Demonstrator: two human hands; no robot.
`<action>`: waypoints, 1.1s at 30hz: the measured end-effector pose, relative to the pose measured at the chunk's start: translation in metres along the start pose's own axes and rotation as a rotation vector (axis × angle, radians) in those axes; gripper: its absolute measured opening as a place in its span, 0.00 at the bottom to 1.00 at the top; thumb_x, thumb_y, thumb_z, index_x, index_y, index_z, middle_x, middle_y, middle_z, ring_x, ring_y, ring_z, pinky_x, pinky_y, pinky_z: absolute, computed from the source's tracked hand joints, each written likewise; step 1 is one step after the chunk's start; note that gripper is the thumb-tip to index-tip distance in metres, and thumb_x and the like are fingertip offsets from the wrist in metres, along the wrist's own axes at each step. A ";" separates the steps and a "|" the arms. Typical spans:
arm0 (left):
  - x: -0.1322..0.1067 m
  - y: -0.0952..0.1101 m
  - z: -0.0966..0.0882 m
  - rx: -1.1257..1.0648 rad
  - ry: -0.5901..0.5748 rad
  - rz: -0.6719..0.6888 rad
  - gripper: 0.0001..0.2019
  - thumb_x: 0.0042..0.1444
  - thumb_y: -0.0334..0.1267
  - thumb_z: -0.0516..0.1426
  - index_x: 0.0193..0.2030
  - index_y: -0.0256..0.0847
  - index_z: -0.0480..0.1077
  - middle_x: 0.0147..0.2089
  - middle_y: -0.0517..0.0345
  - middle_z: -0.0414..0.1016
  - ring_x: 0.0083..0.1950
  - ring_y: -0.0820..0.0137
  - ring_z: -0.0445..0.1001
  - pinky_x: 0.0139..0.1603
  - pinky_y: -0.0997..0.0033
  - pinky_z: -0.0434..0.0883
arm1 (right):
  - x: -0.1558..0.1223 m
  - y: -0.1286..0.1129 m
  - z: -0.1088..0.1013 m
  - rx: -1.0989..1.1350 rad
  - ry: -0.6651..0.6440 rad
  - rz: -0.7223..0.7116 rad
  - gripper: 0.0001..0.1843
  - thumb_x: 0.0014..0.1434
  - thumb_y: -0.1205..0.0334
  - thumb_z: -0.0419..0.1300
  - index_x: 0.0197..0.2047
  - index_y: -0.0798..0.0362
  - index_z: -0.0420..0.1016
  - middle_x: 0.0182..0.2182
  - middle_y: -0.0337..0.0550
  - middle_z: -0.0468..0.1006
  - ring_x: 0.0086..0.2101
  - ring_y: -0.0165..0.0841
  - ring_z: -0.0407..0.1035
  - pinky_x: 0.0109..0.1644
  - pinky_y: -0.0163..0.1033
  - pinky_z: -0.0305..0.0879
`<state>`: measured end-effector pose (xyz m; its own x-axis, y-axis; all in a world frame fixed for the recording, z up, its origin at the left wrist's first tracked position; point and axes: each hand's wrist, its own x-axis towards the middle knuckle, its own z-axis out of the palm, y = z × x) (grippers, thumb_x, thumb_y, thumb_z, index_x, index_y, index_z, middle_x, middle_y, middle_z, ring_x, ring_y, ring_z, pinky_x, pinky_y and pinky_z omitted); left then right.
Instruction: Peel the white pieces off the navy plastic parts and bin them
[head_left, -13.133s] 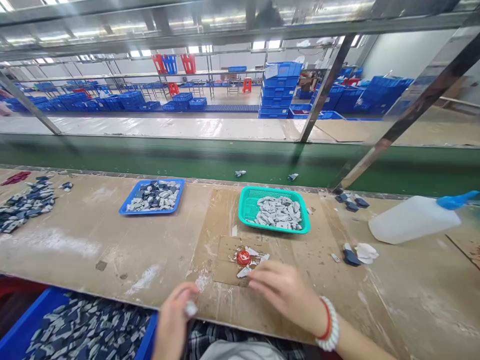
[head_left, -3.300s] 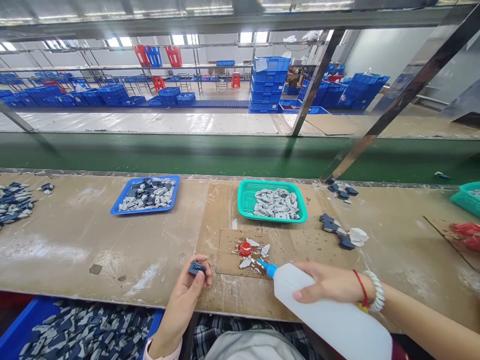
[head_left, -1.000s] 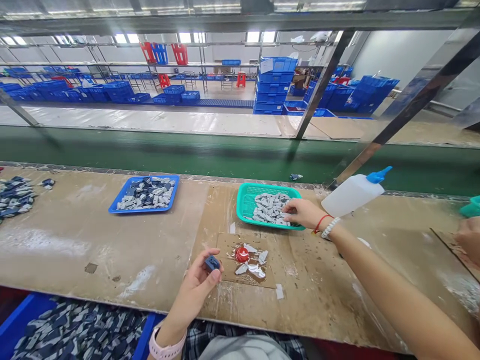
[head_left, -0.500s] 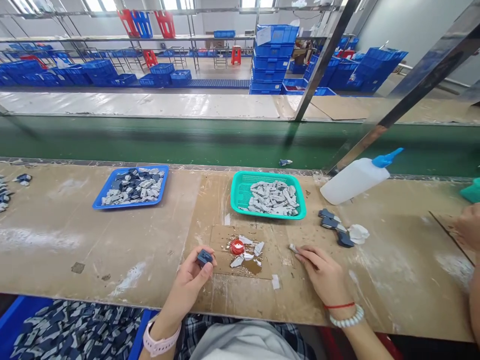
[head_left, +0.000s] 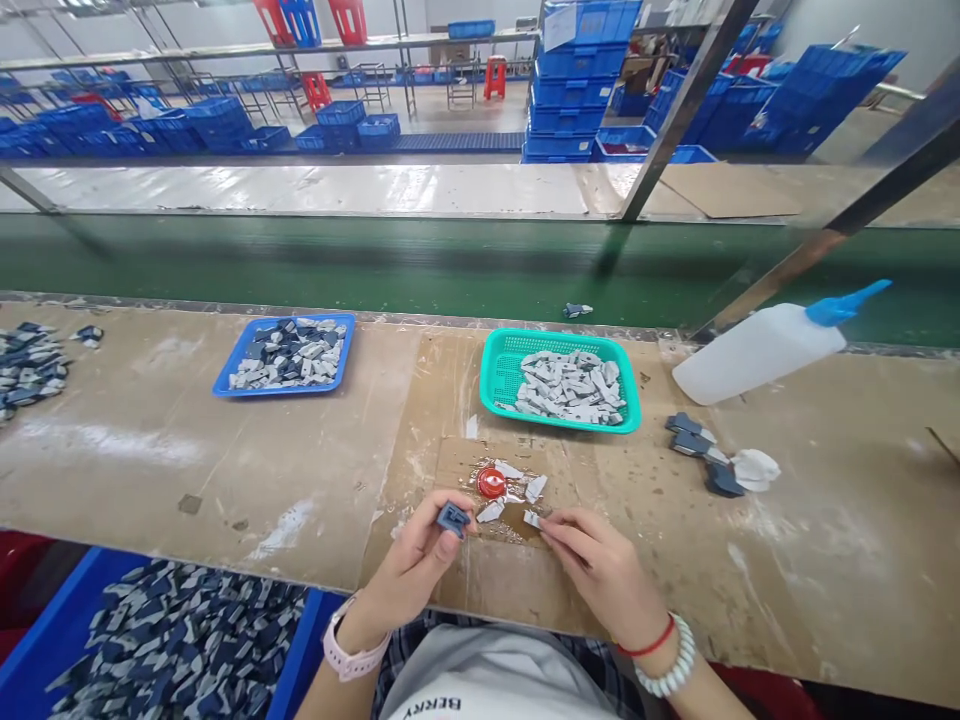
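Bench (head_left: 187, 470), lower centre of frame: left hand (head_left: 411, 572), fingers clamped on a blue part (head_left: 453, 518) just below-left of the red cap (head_left: 491, 483); right hand (head_left: 604, 575), fingers pinching a grey chip (head_left: 532, 519) by the glue patch (head_left: 514, 528); likely risk: the tiny chip slips or smears.

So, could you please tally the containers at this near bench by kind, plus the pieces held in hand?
Blue tray: 1
Teal basket: 1
Blue bin: 1
White bottle: 1
Held pieces: 2, a dark blue piece in the left hand, a grey piece in the right hand
Total: 6
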<state>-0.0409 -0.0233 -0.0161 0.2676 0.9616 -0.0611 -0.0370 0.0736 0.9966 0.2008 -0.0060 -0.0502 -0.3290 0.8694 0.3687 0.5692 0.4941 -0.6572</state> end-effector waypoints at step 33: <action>0.036 0.022 0.081 0.326 0.188 0.050 0.14 0.65 0.44 0.45 0.32 0.40 0.62 0.30 0.59 0.65 0.32 0.70 0.64 0.35 0.71 0.60 | 0.016 -0.061 -0.020 0.187 0.122 -0.101 0.15 0.60 0.74 0.53 0.42 0.48 0.77 0.36 0.47 0.74 0.36 0.32 0.72 0.37 0.35 0.74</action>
<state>0.0464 -0.0083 0.0085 0.0907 0.9958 0.0093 0.2708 -0.0336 0.9621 0.1758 -0.0218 0.0096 -0.2769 0.8155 0.5082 0.3851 0.5787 -0.7189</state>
